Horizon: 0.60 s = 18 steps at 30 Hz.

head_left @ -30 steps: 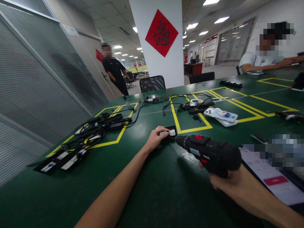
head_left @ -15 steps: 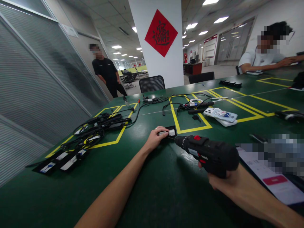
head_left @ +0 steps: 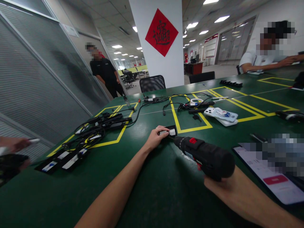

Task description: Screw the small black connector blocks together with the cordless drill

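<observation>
My left hand (head_left: 156, 138) presses down on a small black piece (head_left: 174, 127) with a white block or label on it, lying flat on the green table (head_left: 133, 190). My fingers cover its left part. In my right hand (head_left: 219, 186) is a black cordless drill (head_left: 206, 155) with red switches. The drill points left, and its bit meets the near right edge of the black piece, close to my left fingertips. Whether the tip is in a screw is too small to tell.
Black cables and labelled black pieces (head_left: 73, 160) lie left. More cables and tools (head_left: 194, 106) lie beyond my hands. Phones (head_left: 223, 115) and a lit tablet-like screen (head_left: 266, 174) are right. Another person's hand (head_left: 17, 144) reaches in from the left. One person stands; another sits.
The drill has swung slightly, its rear end shifting left and down. Another person's hands with a pale object have come in at the left edge. My left hand stays put.
</observation>
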Motion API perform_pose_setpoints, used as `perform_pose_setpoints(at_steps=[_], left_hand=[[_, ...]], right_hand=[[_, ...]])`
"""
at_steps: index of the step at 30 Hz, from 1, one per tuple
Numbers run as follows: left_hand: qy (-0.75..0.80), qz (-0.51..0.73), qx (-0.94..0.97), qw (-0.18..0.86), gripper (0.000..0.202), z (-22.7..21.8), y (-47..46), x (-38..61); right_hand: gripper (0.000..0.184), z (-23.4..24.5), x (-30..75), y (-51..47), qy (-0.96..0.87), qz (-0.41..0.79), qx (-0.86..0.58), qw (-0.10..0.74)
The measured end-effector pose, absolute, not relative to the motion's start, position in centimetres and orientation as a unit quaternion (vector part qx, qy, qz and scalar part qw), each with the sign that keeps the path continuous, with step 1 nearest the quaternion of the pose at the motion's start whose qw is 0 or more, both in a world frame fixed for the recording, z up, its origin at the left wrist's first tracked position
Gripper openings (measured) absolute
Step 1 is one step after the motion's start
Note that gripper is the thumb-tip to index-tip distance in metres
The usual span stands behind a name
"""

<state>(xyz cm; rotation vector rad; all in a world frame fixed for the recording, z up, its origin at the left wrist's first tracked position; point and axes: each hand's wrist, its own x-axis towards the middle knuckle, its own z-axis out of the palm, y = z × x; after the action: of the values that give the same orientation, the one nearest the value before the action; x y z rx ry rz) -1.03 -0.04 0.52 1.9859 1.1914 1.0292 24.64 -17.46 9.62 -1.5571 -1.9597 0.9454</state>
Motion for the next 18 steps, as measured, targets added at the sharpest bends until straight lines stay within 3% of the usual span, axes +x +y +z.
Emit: perform_pose_setpoints(at_steps=[9,18], left_hand=[[0.447,0.390,0.747,0.300,0.027,0.4,0.1,-1.1],[0.448,0.389,0.748,0.297,0.028,0.3,0.2,-1.2]], right_hand=[[0.037,8.1,24.6,-17.9,-0.721,0.322,-0.538,0.295],[0.025,10.0,24.2,-17.7,-0.712,0.350,-0.556,0.247]])
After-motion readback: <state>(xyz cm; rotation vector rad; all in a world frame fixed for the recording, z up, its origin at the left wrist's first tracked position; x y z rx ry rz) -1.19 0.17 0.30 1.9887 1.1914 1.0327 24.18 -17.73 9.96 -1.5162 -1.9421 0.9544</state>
